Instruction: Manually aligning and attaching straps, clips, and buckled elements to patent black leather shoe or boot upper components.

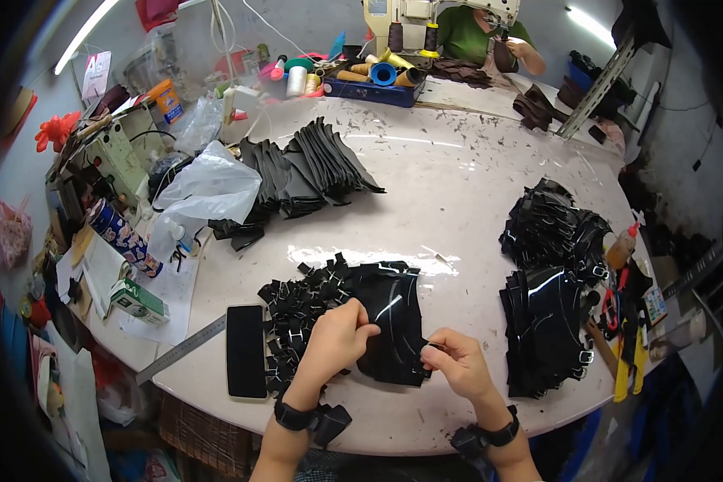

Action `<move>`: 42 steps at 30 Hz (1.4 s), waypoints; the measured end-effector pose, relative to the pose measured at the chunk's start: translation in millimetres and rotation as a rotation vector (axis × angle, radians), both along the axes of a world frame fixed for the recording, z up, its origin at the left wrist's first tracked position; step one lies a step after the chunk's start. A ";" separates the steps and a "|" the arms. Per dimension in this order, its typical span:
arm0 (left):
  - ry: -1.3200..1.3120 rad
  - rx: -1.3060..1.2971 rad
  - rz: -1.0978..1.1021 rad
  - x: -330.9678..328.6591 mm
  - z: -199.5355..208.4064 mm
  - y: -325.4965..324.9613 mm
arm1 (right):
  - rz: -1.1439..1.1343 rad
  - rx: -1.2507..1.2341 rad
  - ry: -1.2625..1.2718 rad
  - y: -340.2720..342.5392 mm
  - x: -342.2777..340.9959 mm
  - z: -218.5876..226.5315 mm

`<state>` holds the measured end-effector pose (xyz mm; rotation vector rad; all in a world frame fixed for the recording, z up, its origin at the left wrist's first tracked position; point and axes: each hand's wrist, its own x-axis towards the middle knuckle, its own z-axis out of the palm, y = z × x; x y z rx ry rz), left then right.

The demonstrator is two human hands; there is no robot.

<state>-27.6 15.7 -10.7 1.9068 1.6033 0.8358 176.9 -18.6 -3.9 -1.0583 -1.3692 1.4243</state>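
Black leather panel [392,341] | near table's front edge [418,426] | likely supple, slick; take rims | left hand [339,333], right hand [459,365] pinched together, hold unclear

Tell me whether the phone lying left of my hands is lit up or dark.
Dark: the phone shows a plain black face with no glowing display. Whether it's powered off or asleep, I cannot tell.

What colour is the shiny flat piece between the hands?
The shiny piece is black, best seen in the head view.
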 end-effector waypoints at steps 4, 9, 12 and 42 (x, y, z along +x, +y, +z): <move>-0.348 0.086 0.110 -0.1 21.1 -0.7 | -0.028 0.222 -0.045 3.8 -1.9 4.2; -0.611 -0.018 0.133 -7.7 10.7 5.7 | 0.063 0.323 -0.204 3.1 -7.6 1.9; -0.827 -0.081 0.104 -11.0 11.8 5.5 | 0.009 0.346 -0.314 5.3 -7.7 4.1; -0.893 -0.198 -0.390 22.9 34.9 -14.2 | 0.003 0.469 -0.222 0.9 3.5 18.9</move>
